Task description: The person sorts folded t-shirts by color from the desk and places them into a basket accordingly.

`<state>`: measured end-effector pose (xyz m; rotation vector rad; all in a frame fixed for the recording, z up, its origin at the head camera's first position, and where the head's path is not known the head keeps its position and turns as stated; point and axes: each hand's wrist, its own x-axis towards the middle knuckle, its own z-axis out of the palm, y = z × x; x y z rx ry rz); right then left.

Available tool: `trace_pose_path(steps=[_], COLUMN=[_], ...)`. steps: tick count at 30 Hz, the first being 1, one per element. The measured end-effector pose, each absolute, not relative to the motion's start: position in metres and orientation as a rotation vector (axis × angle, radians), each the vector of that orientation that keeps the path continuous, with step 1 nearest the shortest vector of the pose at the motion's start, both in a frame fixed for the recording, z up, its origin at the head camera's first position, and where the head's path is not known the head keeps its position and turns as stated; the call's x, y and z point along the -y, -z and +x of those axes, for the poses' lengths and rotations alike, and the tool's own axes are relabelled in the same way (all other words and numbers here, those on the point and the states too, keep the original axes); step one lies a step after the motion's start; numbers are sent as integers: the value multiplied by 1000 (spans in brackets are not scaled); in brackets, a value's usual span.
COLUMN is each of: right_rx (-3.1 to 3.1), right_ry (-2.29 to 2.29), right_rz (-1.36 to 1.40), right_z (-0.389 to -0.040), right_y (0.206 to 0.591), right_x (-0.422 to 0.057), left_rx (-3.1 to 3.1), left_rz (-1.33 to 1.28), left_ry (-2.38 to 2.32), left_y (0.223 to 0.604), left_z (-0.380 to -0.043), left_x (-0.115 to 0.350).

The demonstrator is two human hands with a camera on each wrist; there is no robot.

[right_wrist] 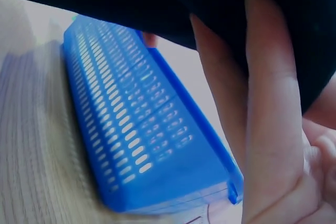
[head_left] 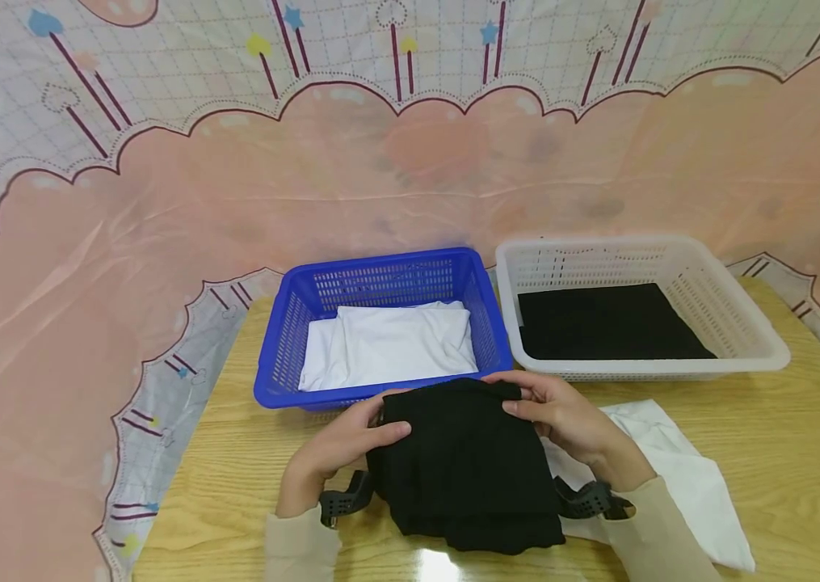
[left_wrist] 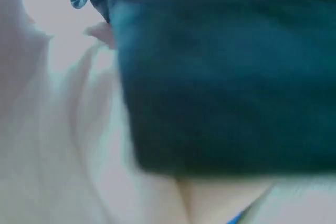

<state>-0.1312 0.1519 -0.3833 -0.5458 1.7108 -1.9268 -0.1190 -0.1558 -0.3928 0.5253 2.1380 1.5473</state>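
A black cloth garment [head_left: 464, 461] is held up between both hands, in front of the two baskets. My left hand [head_left: 351, 440] grips its left upper corner, thumb lying over the front. At the upper right corner my right hand [head_left: 558, 408] pinches the fabric between thumb and fingers. In the right wrist view, fingers [right_wrist: 270, 87] press against the dark cloth, with the blue basket [right_wrist: 131, 114] below. Dark fabric [left_wrist: 226, 87] fills most of the left wrist view and hides the left fingers there. The lower edge of the garment hangs loose and uneven.
A blue basket [head_left: 383, 396] holding folded white cloth [head_left: 402, 343] stands at the back left. Beside it, a white basket [head_left: 744, 323] holds folded black cloth [head_left: 606, 323]. Crumpled white cloth [head_left: 693, 485] lies on the wooden table [head_left: 220, 485], partly under the right forearm. A patterned curtain hangs behind.
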Motion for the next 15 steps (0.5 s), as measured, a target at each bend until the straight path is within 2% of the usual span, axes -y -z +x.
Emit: trace_pose_path(steps=[7,15], right_rx=[-1496,-1254], right_ry=[2084,2279], right_rz=[-457,-367], right_z=[-132,-134], right_y=[381,381], right_x=[-154,-154], left_rx=[-1746,-1678], left_rz=[617,543], left_ry=[-1860,-2014], left_y=[389,386], left_z=[-121,-121], left_x=[153,150])
